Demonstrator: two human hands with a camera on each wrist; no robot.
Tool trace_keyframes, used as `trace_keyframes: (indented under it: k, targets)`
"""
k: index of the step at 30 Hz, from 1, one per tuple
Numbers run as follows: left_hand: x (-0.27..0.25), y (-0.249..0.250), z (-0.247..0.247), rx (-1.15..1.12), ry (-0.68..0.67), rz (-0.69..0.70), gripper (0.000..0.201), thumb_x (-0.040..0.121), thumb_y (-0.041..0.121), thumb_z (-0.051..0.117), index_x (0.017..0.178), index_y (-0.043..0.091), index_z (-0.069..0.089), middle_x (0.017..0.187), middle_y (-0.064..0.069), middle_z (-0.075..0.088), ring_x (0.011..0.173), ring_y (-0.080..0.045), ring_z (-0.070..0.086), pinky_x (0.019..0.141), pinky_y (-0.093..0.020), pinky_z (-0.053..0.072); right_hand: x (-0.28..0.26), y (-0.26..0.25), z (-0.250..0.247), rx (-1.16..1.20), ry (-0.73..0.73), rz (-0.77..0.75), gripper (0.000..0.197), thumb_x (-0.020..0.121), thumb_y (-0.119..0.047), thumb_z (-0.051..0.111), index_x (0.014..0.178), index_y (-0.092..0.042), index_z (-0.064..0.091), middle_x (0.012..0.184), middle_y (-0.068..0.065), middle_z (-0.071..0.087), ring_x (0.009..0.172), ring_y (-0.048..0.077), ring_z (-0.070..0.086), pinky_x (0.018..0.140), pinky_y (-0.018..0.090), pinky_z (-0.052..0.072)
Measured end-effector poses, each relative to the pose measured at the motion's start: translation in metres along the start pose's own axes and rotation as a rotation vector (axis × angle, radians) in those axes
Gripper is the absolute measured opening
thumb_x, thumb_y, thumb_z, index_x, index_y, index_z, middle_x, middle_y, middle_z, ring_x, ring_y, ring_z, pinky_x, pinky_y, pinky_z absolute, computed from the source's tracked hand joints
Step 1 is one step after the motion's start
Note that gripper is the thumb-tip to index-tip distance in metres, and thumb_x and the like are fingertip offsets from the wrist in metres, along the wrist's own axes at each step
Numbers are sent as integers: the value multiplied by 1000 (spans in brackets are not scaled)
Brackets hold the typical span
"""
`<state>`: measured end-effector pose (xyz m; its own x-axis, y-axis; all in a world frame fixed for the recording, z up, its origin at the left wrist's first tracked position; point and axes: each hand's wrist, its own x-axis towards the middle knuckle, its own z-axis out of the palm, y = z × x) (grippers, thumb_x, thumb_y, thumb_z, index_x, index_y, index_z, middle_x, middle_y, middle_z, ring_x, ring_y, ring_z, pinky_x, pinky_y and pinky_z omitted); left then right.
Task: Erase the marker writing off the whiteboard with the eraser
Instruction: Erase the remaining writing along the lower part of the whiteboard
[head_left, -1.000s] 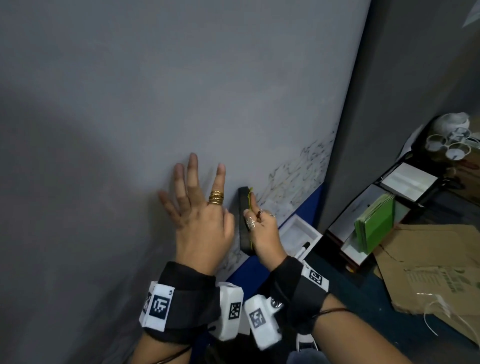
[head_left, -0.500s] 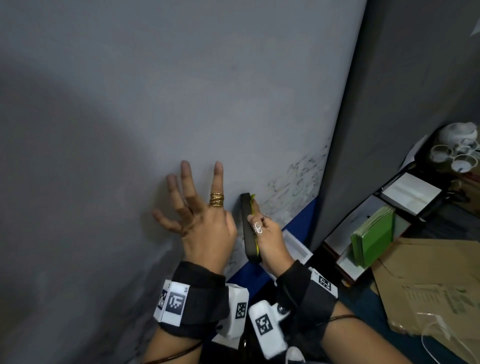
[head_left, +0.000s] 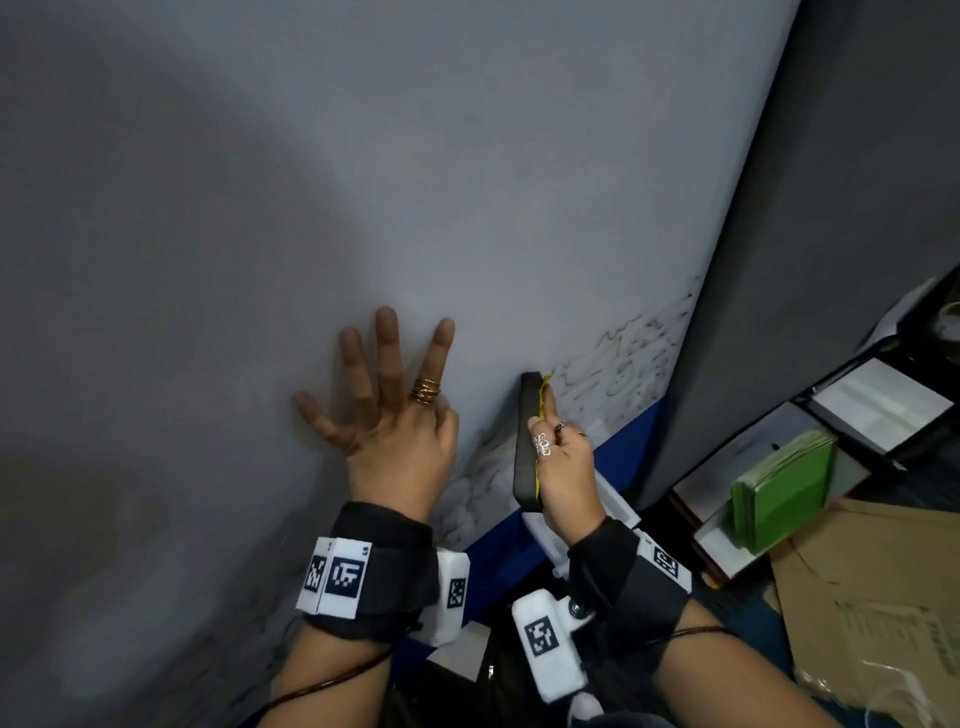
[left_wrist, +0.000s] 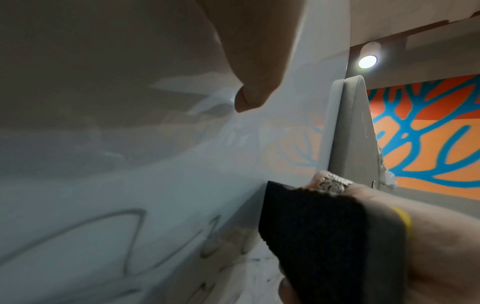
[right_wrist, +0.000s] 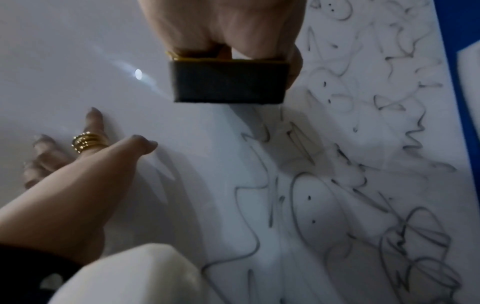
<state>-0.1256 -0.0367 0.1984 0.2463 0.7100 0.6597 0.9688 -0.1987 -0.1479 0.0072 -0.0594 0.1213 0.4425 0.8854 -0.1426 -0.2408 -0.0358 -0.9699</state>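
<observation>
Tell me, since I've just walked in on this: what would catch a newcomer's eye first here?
Probably the two hands on the whiteboard: the left hand spread flat with a gold ring, the right hand gripping a dark eraser pressed to the board. Next, the black marker scribbles crowding the board's lower right corner, beside the eraser. A green pad stands out in the floor clutter to the right.

Black eraser (head_left: 525, 441), seemingly yellow-backed.
</observation>
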Motion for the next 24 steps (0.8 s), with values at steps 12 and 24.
trace_keyframes:
  k: [12,24]
  targets:
    - [-1,9,5,-43,4,-45,81,82,38,47,150,40,4,152,-1,-35,139,-27,-32,95,-71,0,46,-17,-35,235,151,101,63,65,-51,64,117,-16,51,110,1,44,107,17,41,93,30,30]
    - [20,71,3,-156,-32,-122,92,68,29,62,150,19,20,152,-9,-15,139,-21,-32,96,-69,3,84,-22,-58,217,198,130,50,75,-51,66,114,-21,56,122,1,52,115,19,48,108,38,34]
